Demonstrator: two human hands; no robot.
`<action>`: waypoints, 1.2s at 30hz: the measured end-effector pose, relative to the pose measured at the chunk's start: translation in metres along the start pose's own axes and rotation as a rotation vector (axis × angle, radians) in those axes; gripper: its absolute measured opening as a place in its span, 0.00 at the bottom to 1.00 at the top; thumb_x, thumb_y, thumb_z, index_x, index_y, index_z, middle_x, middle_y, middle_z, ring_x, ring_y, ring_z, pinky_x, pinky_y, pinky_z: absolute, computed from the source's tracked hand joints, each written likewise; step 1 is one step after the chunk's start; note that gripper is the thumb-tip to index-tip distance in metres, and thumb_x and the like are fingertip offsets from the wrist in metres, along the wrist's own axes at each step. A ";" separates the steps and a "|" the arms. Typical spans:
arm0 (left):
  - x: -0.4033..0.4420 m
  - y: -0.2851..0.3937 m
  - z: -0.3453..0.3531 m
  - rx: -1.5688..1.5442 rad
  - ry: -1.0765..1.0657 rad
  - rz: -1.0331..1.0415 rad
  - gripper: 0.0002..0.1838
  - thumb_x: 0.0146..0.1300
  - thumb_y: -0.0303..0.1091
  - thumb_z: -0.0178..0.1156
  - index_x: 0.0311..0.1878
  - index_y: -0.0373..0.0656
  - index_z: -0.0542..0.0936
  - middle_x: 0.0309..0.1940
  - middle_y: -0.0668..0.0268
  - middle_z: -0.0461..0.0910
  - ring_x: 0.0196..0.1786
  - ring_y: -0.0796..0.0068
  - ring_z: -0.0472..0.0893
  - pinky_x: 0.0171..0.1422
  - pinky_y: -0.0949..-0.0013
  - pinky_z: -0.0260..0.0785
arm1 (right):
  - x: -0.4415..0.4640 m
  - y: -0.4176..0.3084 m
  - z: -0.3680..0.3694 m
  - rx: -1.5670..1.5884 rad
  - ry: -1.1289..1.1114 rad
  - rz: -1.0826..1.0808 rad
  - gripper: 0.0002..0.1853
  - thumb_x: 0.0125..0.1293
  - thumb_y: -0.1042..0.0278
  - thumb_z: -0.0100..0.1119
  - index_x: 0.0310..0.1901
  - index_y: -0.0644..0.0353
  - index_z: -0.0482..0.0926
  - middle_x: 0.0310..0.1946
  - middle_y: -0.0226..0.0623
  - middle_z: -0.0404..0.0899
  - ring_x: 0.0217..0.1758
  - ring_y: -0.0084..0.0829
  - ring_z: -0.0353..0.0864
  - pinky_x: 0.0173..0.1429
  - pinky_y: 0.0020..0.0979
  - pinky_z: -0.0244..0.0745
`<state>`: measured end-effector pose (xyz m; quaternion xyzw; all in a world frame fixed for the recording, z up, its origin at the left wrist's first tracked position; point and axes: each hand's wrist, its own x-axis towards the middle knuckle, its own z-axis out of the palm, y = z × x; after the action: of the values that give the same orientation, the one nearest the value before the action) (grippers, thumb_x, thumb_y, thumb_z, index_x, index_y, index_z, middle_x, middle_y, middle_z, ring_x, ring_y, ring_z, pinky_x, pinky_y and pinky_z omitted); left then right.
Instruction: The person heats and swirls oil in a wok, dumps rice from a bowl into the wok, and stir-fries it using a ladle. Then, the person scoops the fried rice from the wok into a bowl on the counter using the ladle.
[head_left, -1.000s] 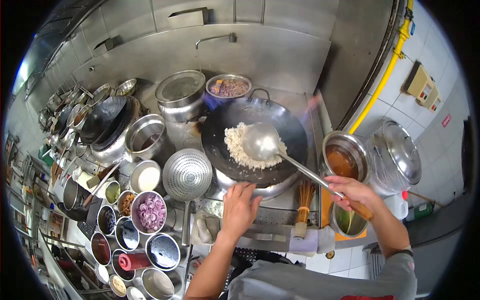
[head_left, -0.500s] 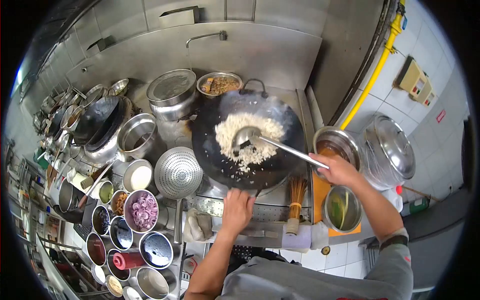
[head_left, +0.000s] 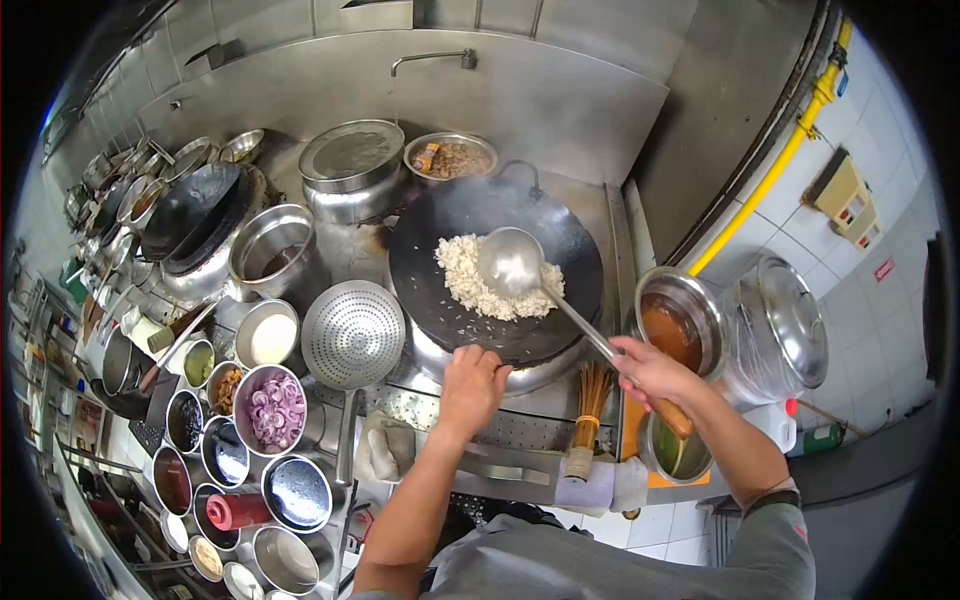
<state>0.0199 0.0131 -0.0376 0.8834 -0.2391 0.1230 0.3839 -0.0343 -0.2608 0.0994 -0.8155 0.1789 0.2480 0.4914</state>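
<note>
A dark wok [head_left: 425,285] sits tilted on the burner with white rice [head_left: 465,270] gathered in its middle. My right hand [head_left: 655,375] is closed around the metal shaft of a ladle [head_left: 512,262], and its wooden handle end sticks out below my fingers. The ladle's bowl lies rounded side up on the rice. At the near rim, my left hand [head_left: 473,388] is closed on the wok's edge; a handle there is mostly hidden by my fingers.
Left of the wok rests a perforated strainer [head_left: 352,330]. Beyond it stand several seasoning containers, including sliced red onions [head_left: 275,412]. A bamboo brush [head_left: 586,425], a pot of brown liquid [head_left: 670,330] and a lidded pot [head_left: 785,320] are on the right.
The ladle's bowl has turned over and pressed the rice into a tighter heap. My right hand has rotated on the shaft, exposing the wooden end. My left hand stays at the rim.
</note>
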 end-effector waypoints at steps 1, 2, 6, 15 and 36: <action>-0.002 0.002 -0.004 -0.005 0.043 0.017 0.12 0.58 0.32 0.68 0.43 0.40 0.79 0.43 0.56 0.76 0.51 0.50 0.74 0.54 0.52 0.67 | 0.007 -0.003 0.001 -0.227 0.055 -0.076 0.23 0.77 0.61 0.48 0.71 0.50 0.62 0.23 0.27 0.69 0.13 0.19 0.64 0.15 0.27 0.62; -0.008 0.005 -0.011 -0.006 0.080 0.037 0.13 0.58 0.31 0.68 0.45 0.40 0.79 0.45 0.55 0.76 0.53 0.50 0.74 0.55 0.52 0.66 | 0.000 -0.006 -0.003 -0.186 0.025 -0.059 0.24 0.77 0.61 0.47 0.71 0.50 0.61 0.23 0.27 0.68 0.14 0.19 0.64 0.15 0.27 0.63; -0.014 0.019 -0.045 0.027 0.123 0.024 0.19 0.57 0.32 0.69 0.52 0.40 0.79 0.52 0.57 0.76 0.58 0.52 0.74 0.60 0.54 0.65 | 0.008 0.009 -0.029 0.102 -0.160 0.041 0.25 0.77 0.60 0.47 0.72 0.52 0.59 0.24 0.26 0.68 0.15 0.18 0.66 0.17 0.26 0.66; -0.017 0.026 -0.058 0.044 0.093 0.016 0.18 0.58 0.35 0.69 0.50 0.40 0.81 0.50 0.58 0.77 0.55 0.53 0.74 0.57 0.55 0.65 | 0.027 0.020 -0.037 0.104 -0.183 0.049 0.23 0.77 0.60 0.46 0.71 0.51 0.61 0.21 0.31 0.69 0.17 0.24 0.70 0.19 0.30 0.67; -0.072 0.085 -0.062 -0.092 0.019 0.096 0.09 0.59 0.32 0.67 0.37 0.41 0.77 0.37 0.55 0.73 0.44 0.50 0.73 0.45 0.51 0.63 | -0.070 0.063 -0.103 -0.404 0.027 -0.366 0.31 0.59 0.76 0.66 0.66 0.54 0.74 0.49 0.37 0.86 0.47 0.34 0.86 0.52 0.38 0.79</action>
<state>-0.0879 0.0323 0.0276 0.8510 -0.2831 0.1387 0.4201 -0.1013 -0.3775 0.1350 -0.9190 -0.0183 0.1747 0.3531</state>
